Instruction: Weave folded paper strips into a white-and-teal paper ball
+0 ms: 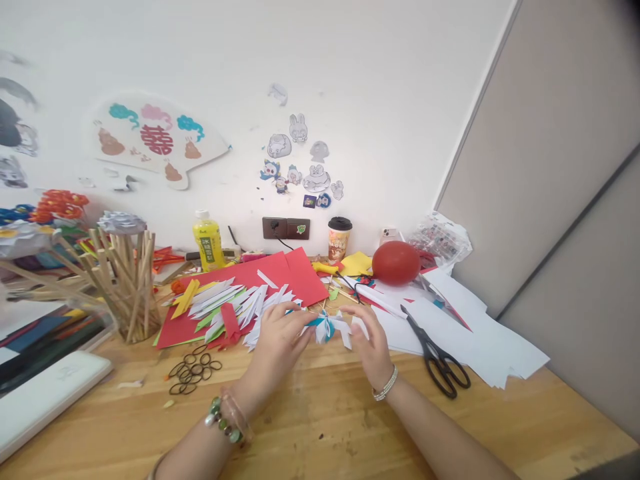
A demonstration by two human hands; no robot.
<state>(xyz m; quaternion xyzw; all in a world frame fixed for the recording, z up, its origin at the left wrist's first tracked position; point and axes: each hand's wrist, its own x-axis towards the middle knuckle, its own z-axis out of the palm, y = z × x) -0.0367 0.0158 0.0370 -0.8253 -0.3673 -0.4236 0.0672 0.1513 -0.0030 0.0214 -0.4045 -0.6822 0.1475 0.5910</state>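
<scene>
A small blue and white folded paper flower [326,327] is held just above the table. My left hand [284,333] pinches its left side between thumb and fingers. Close to its right side is my right hand [371,339], fingers curved and apart, with the index fingertip and thumb beside a white petal; whether they touch it I cannot tell. Behind my left hand lies a heap of white, green and red folded paper strips [235,303] on red paper sheets [305,273]. Black-handled scissors [434,357] rest right of my right hand.
Black rubber bands [193,370] lie at left, near a container of wooden sticks [135,293] and a white case [55,393]. Toward the wall stand a yellow drink bottle [209,243] and a lidded paper cup [339,240]. A red balloon [396,263] and white paper sheets [495,343] are at right.
</scene>
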